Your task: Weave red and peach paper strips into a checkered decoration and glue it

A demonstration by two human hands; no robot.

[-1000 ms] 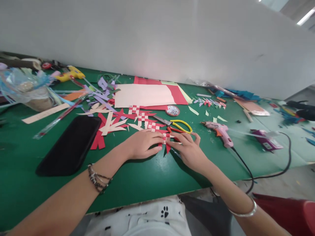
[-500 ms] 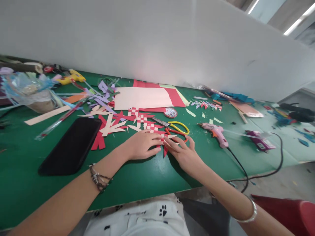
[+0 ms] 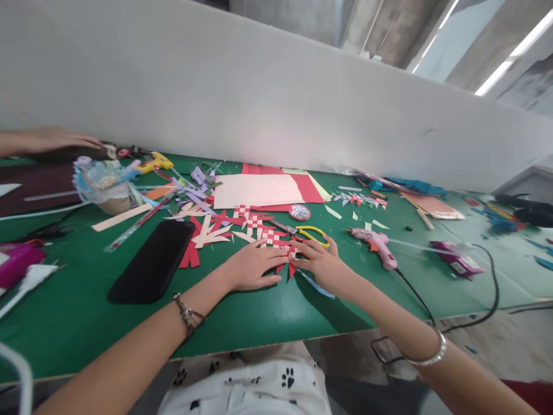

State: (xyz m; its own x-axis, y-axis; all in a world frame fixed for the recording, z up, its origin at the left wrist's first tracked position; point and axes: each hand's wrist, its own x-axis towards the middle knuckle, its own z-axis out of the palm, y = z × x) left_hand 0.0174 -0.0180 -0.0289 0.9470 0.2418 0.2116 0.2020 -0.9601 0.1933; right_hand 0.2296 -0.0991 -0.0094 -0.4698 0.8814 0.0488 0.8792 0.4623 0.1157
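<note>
A checkered woven strip of red and cream paper (image 3: 271,235) lies on the table, its near end under my fingertips. My left hand (image 3: 254,266) rests flat on it from the left, fingers stretched out. From the right, my right hand (image 3: 325,267) touches the same end with its fingers spread. Scissors (image 3: 311,233) with yellow and orange handles lie just beyond my right hand, partly covered by its fingers. A thin light-blue strip (image 3: 318,286) shows beneath that hand. Cut red and cream paper strips (image 3: 208,232) lie in a pile left of the weave.
A black phone (image 3: 152,262) lies to the left. Behind are cream paper (image 3: 261,190) and a round container (image 3: 299,212). A pink glue gun (image 3: 375,245) with a cord sits right. At far left, another person's hand (image 3: 60,140) rests on a dark log-like piece.
My view has shifted up and to the left. Another person's hand now shows at far left. The light-blue strip beneath my right hand has come into sight. Both my hands stay at the weave.
</note>
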